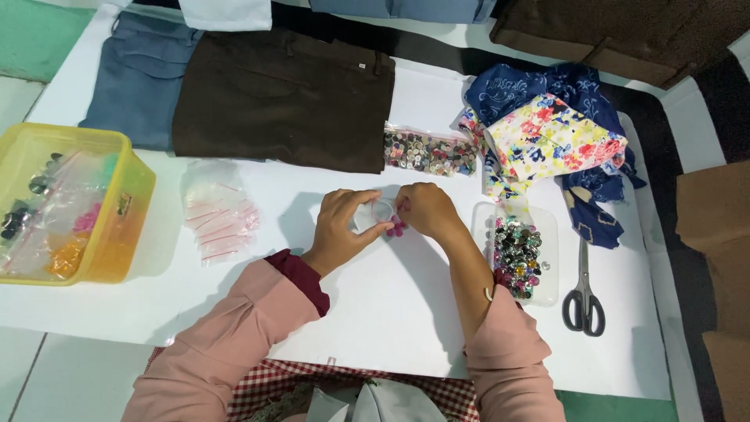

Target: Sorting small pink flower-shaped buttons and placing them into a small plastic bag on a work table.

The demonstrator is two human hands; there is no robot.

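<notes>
Bag (380,212), small and clear, sits mid-table — who holds it?
— Both hands: left hand (344,227) and right hand (426,209) pinch its edges shut-fingered, pink buttons (397,228) at its mouth.
— Nearby?
— Button tray (547,227) just right, scissors (584,293) beyond.

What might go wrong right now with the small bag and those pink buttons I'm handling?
1. The pink buttons lie loose by the small clear bag held between left hand and right hand; they may scatter.
2. The right forearm lies close to the clear tray of buttons and might knock it.
3. The scissors lie near the table's edge.
</notes>
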